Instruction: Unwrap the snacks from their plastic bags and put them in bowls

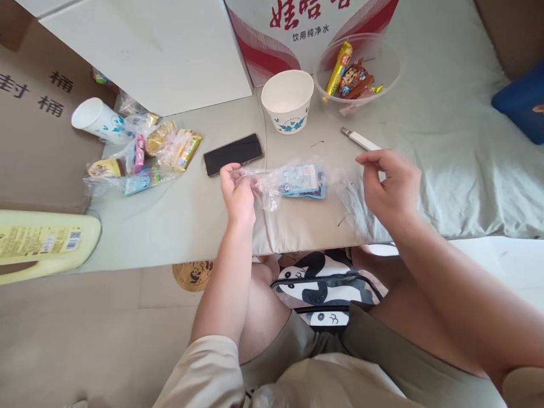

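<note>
My left hand (238,192) is closed round the gathered end of a clear plastic bag (268,192). Small blue packets (302,180) lie inside the bag, above the table's front part. My right hand (393,184) is at the bag's other end, thumb and forefinger pinched together; whatever they grip is too small or transparent to make out. Just beyond the right fingertips lies a white-handled cutter (361,139). A black phone (233,154) rests beside my left hand. Behind the bag stands a white paper cup (288,102) with blue leaf prints.
A clear plastic bowl (389,71) holds wrapped snacks at the back. More wrapped snacks (164,144) and a tipped paper cup (98,118) lie at the left. Boxes (140,51) stand behind. A yellow jug (51,241) is at the left edge. Thin dark strips (345,220) lie on the cloth.
</note>
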`<state>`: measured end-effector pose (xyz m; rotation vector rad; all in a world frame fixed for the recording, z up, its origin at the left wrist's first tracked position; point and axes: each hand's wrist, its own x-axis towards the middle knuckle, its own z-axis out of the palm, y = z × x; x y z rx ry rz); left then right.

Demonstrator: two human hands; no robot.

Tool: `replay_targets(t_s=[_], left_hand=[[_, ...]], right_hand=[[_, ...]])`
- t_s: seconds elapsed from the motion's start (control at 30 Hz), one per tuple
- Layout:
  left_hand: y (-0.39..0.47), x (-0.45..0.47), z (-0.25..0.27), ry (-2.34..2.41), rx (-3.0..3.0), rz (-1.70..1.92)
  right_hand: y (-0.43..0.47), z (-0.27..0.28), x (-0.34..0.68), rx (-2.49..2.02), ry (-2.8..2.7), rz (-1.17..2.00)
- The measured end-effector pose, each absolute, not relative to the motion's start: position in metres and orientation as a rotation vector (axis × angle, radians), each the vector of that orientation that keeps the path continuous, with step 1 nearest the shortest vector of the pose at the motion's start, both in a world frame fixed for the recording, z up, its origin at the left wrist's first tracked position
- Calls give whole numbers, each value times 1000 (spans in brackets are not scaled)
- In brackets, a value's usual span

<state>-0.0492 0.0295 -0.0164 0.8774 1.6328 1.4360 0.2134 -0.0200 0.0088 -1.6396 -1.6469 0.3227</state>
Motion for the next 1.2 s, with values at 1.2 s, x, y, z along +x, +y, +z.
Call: replay_targets(t_s=[1.2], left_hand=[[-10, -21, 40, 772, 467, 940]], right_hand=[[-27, -19, 185, -1190, -2329, 639]])
